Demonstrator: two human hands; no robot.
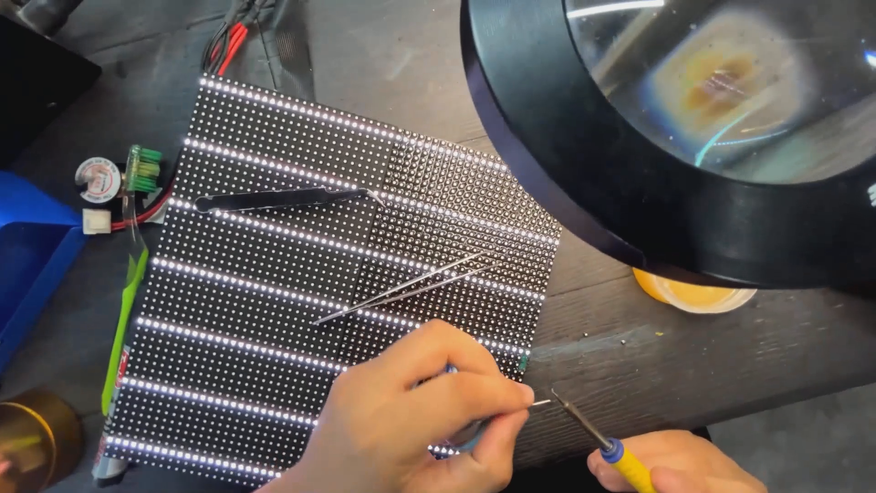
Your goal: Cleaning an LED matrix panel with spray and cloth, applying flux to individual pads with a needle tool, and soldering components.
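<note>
A thin wire (540, 403) was pinched in the left hand (411, 420) over the panel (274, 301). Just beside its tip, an iron (593, 436) was gripped in the right hand (680, 464). Tweezers (411, 286) lay beyond.

Daylight falls evenly on my bench, bright but soft, with faint shadows under my hands. The lit rows of the LED panel (347, 265) bloom white and slightly overexposed. The magnifier lens (730, 82) above shows glare streaks and a blurred, distorted orange smear; its black rim sits out of focus
</note>
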